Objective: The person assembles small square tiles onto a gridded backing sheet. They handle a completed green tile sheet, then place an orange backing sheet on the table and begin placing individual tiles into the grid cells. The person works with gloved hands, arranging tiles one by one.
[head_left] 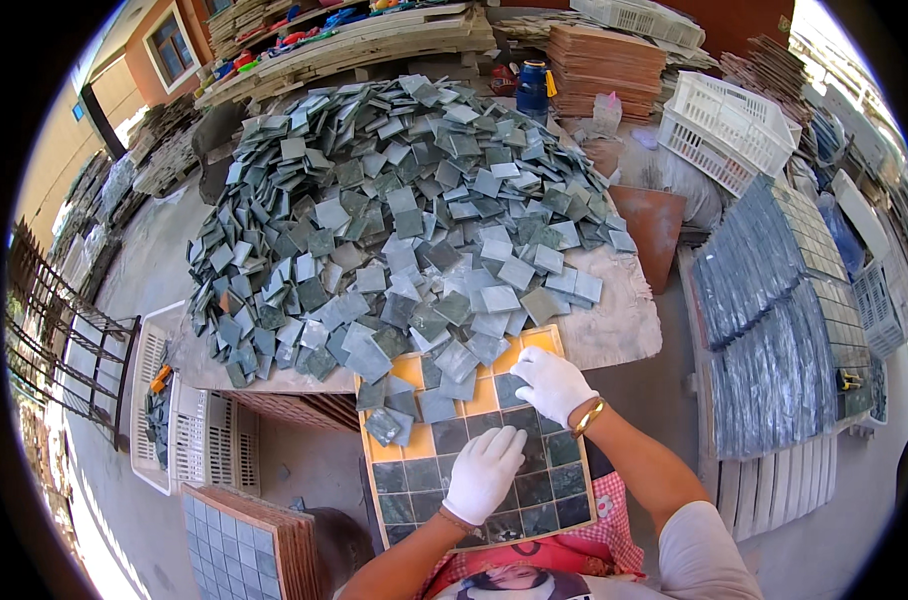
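A square mosaic tray (580, 440) with a light rim and yellow base lies in front of me, its lower rows filled with dark green-grey stone tiles. Several loose tiles (437, 406) lie across its upper left part. My left hand (486, 476), in a white glove, rests over the middle rows with its fingers stretched out and nothing visible in them. At the upper right of the tray, my gloved right hand (552, 386) has bent fingers closed at a square stone tile (510, 392). The fingertips partly cover that tile's edge.
A large heap of loose tiles (404, 215) covers the worktable (629, 310) beyond the tray. Wrapped tile stacks (764, 340) stand on a pallet at right. White crates (214, 440) and tiled panels (232, 540) are at left. A blue jug (532, 88) stands behind the heap.
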A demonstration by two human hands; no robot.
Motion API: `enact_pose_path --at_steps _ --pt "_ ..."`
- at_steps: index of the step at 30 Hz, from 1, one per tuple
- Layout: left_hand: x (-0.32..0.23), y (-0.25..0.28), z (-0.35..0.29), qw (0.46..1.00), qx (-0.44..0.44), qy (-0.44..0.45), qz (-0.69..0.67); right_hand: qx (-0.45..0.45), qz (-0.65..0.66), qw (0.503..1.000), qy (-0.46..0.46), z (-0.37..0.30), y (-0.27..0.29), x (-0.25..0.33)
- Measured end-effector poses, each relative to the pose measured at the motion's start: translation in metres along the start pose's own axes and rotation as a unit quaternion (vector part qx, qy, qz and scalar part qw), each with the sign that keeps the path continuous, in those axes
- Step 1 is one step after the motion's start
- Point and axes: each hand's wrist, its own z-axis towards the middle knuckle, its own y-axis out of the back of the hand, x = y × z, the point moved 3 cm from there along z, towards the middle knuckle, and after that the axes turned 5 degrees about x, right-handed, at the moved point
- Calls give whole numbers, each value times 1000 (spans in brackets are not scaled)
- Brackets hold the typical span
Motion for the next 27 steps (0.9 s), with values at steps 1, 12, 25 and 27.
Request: enact_pose_path --at_steps 1,12,25,27 --pt "-10 -8 -3 999 8 -31 22 0 -6 1000 -7 0 -4 1" --pt "-11 -19 12 994 -34 24 105 -17 37 999 -18 3 10 3" --pt "7 -18 12 981 -161 105 -20 -42 58 994 83 -26 -11 0" --pt "10 -22 11 990 -120 78 -3 -74 28 993 84 -23 -17 3"
